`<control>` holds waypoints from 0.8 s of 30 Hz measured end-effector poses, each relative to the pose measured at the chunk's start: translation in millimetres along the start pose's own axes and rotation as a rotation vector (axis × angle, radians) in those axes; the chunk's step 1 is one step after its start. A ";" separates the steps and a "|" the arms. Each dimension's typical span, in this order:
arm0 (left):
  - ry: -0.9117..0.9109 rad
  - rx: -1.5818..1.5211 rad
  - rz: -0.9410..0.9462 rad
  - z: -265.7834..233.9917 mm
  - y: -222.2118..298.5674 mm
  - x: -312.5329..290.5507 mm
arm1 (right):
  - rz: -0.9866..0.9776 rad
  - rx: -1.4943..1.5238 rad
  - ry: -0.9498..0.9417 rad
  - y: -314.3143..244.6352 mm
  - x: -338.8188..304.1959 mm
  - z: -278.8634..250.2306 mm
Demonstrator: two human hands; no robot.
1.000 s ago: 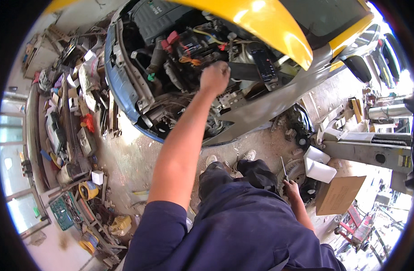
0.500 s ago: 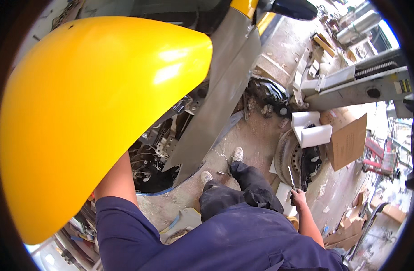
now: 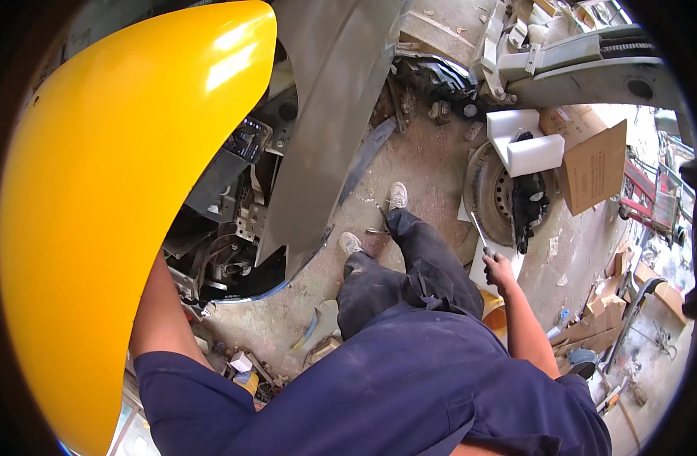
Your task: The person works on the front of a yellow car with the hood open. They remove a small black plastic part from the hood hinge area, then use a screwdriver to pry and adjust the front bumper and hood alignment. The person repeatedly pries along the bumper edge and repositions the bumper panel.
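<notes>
A large yellow car hood [image 3: 128, 175] stands raised at the left and covers much of the view there. My left forearm [image 3: 164, 319] reaches up behind it, so my left hand is hidden. Beside the hood lie the exposed front-end parts [image 3: 246, 213] of the car and a grey fender [image 3: 318, 114] with a jagged lower end. My right hand [image 3: 499, 269] is low on the right, closed around the handle of a screwdriver [image 3: 479, 230]. Its thin metal shaft points up and away from me, touching nothing that I can make out.
A wheel [image 3: 481, 190] lies on the floor ahead of my right hand, with white foam [image 3: 535, 154] and a black part [image 3: 527, 205] over it. Next to it is an open cardboard box [image 3: 595, 167]. A grey lift arm [image 3: 592, 83] crosses the upper right. Scraps lie around.
The view has shifted, so the car and floor sit higher in the picture. The screwdriver shaft leans more to the left in my right hand. My left arm still reaches behind the hood.
</notes>
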State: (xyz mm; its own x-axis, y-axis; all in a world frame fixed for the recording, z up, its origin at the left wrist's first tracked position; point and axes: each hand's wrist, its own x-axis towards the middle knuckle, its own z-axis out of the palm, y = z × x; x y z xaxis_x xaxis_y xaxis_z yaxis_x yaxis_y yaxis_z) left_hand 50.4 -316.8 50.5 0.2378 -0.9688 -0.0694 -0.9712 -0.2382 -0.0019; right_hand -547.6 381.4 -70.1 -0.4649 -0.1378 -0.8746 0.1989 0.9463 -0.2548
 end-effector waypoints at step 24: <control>-0.303 -1.644 -0.570 55.3 -40.6 -372.4 | -0.143 -0.372 0.014 46.0 30.5 112.7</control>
State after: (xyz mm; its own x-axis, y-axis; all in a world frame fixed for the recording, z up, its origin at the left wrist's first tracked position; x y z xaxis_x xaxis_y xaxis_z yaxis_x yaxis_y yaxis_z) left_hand 0.4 57.4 21.3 0.3145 -0.7485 -0.5838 0.2876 -0.5109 0.8101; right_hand -455.5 387.8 -155.1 -0.4774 -0.2746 -0.8347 -0.1937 0.9594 -0.2049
